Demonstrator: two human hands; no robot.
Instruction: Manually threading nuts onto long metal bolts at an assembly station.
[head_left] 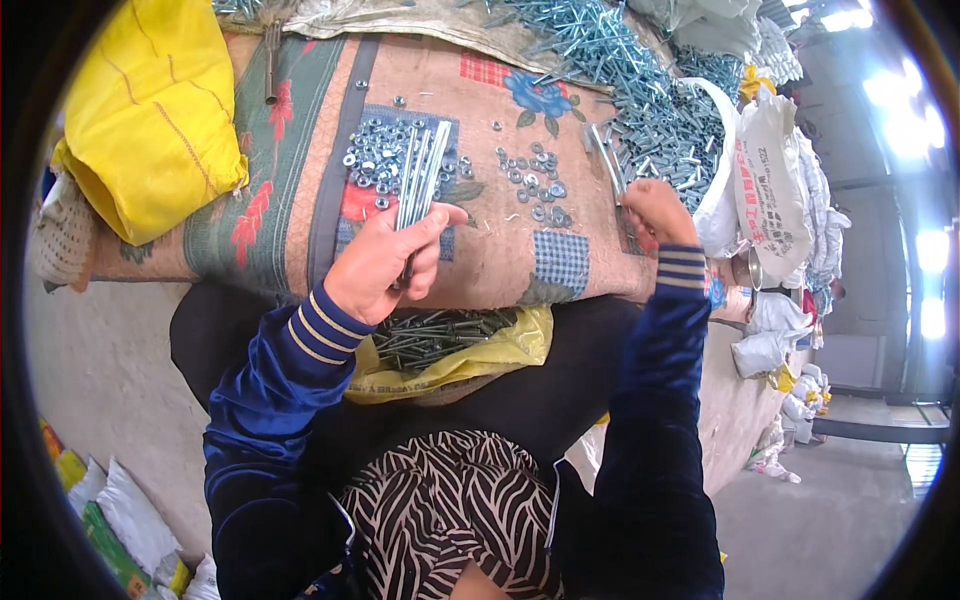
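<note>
My left hand [392, 262] is wrapped round a bundle of long silver bolts [428, 165], which stick up past the fingers. Just beyond it lies a pile of nuts [375, 155] on the patterned cloth. My right hand [660, 214] is closed near the large heap of metal fasteners [670, 125] at the right. One or two long thin bolts [603, 158] stick out from its fingers; the exact number is hard to make out. Between my hands is a smaller scatter of nuts [537, 182]. In my lap, a yellow bag [530, 345] holds darker bolts [440, 337].
The work surface is covered with patterned cloth [500, 265]. A yellow sack [150, 115] sits at the far left, a metal tube [271, 62] near it. White sacks [775, 190] stand to the right of the heap. More bags [125, 515] lie on the floor at lower left.
</note>
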